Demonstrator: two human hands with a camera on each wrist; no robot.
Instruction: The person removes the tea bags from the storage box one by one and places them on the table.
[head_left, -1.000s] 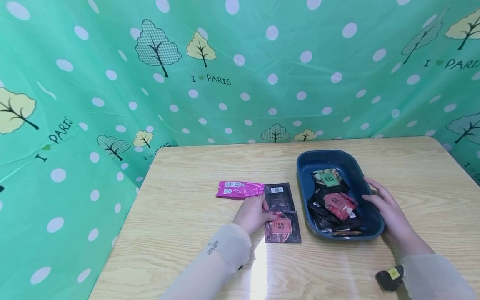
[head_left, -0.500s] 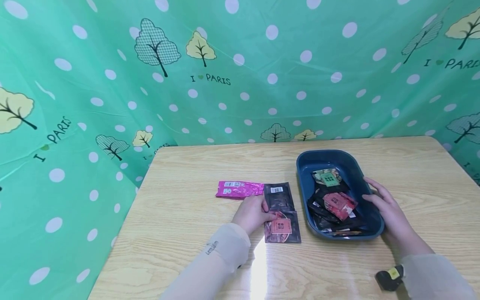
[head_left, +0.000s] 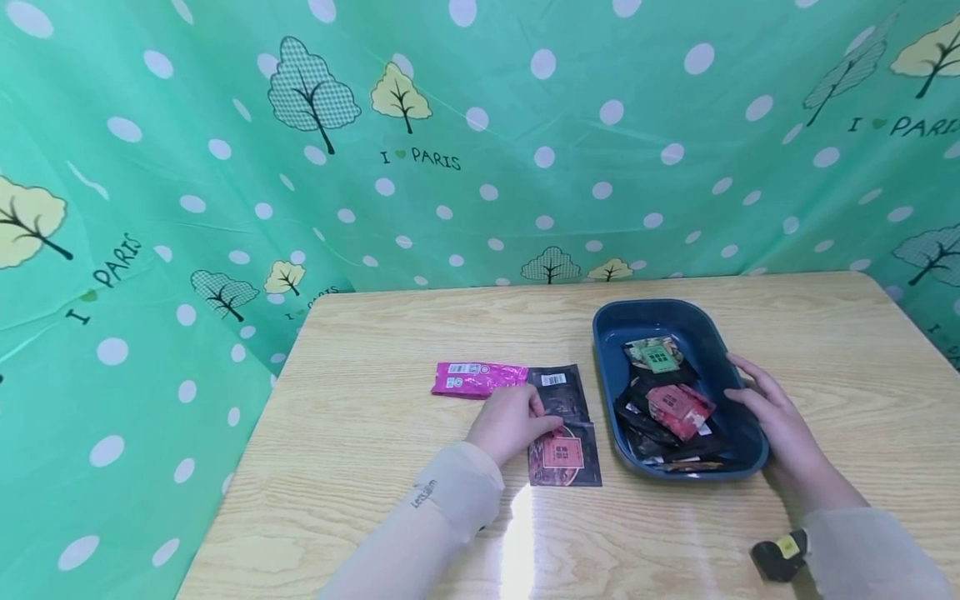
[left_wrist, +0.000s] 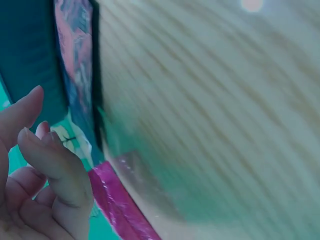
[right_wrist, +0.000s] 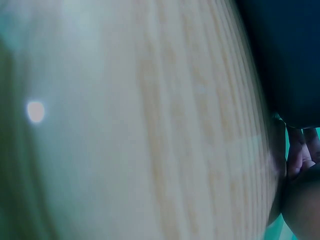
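While a deep-blue rounded plastic bin [head_left: 647,312] of printed packets [head_left: 678,408] was gripped by the right hand [head_left: 780,427] at the rim nearest the right edge of the pale wood-grain tabletop [head_left: 360,433], the left hand [head_left: 510,423], loosely bent and released, was poised at a square black pink-labelled packet [head_left: 565,458] laid beside the bin. Toward the far edge, this was bordered by a square black barcoded packet [head_left: 557,393], itself flanked toward the left edge by a long magenta foil packet [head_left: 478,379].

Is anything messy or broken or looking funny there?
Just a bit messy: in the tub, the red packet lies crooked over black packets. The pink packet and its two neighbours on the table look tidier. I can't see any spills or tears.
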